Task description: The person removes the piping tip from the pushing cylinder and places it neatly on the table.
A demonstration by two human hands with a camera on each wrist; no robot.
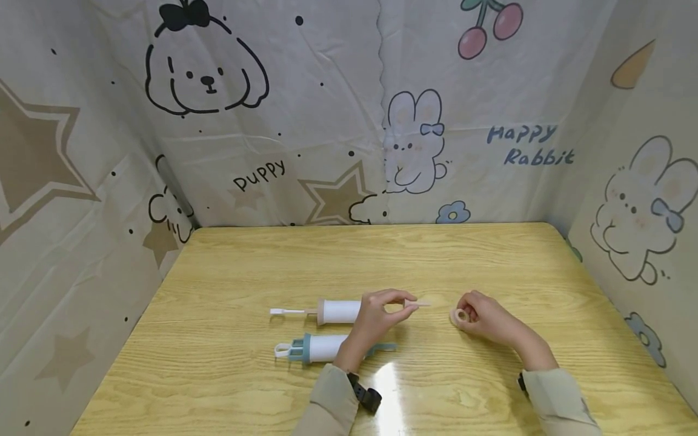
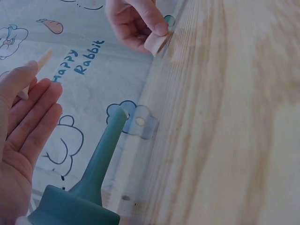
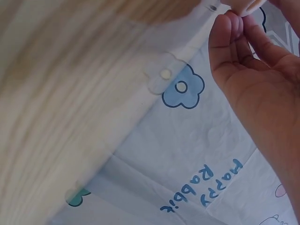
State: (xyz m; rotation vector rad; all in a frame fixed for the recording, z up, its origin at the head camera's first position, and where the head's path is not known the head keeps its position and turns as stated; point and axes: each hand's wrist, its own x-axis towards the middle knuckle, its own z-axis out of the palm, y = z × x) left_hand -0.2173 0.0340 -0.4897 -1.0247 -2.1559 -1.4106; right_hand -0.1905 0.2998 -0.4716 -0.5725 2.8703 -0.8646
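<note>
Between thumb and fingertips, my left hand (image 1: pixel 376 315) pinches a small beige tapered nozzle (image 1: pixel 420 303), its thin tip pointing right. To the right, my right hand (image 1: pixel 488 320) grips a beige ring (image 1: pixel 454 318) with a round hole. A gap separates the two pieces. A white cylinder with a beige end collar (image 1: pixel 339 312) and a thin white rod lies behind my left hand, which hides its right end. Nearer me lies a second white cylinder (image 1: pixel 325 349) with teal ends, partly covered by my left wrist; its teal nozzle (image 2: pixel 104 152) shows large in the left wrist view.
The wooden table (image 1: pixel 218 387) meets a printed cloth backdrop (image 1: pixel 327 109) at its back edge, and more printed cloth stands at both sides. A black strap device (image 1: pixel 366 396) sits on my left wrist.
</note>
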